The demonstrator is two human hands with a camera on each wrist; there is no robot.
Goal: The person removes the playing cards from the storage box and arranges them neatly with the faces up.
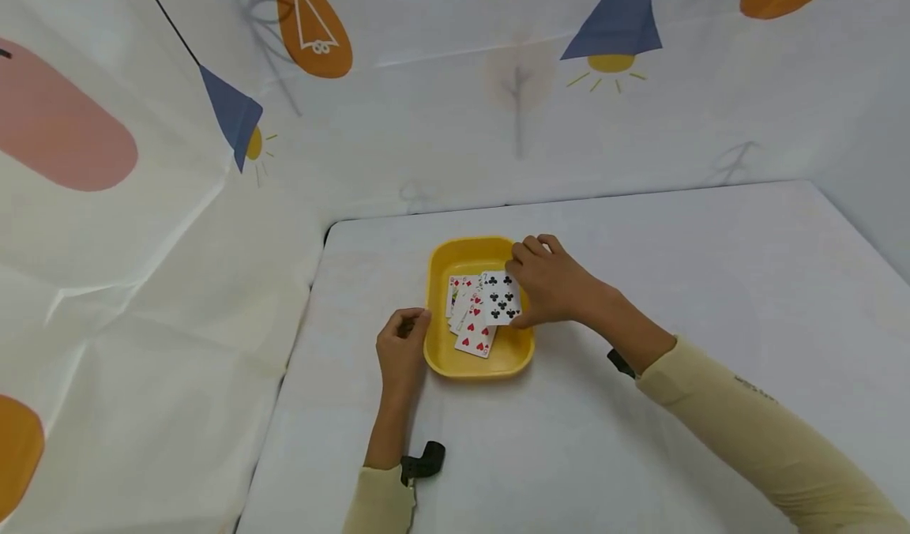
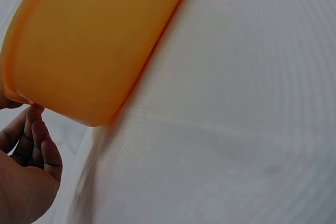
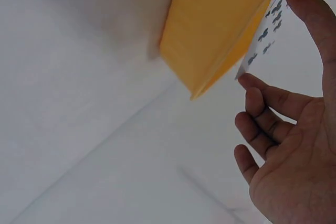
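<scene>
A yellow tray [image 1: 479, 370] with raised sides stands on the white table. Several playing cards [image 1: 475, 336] lie overlapped inside it, red hearts and diamonds showing on some. My right hand [image 1: 554, 281] reaches over the tray's right side and holds a clubs card [image 1: 502, 300] by its edges, between thumb and index finger. In the right wrist view this clubs card [image 3: 265, 30] is tilted above the tray's rim, the other fingers loosely bent. At the left rim, my left hand [image 1: 403, 348] pinches the tray's edge; the left wrist view shows fingertips against the tray wall [image 2: 100, 45].
The white table [image 1: 675, 281] extends around the tray, widest on the right. Behind it and at the left hangs a pale cloth [image 1: 426, 123] printed with lamps and bulbs. Dark straps with black devices [image 1: 425, 461] sit on the wrists.
</scene>
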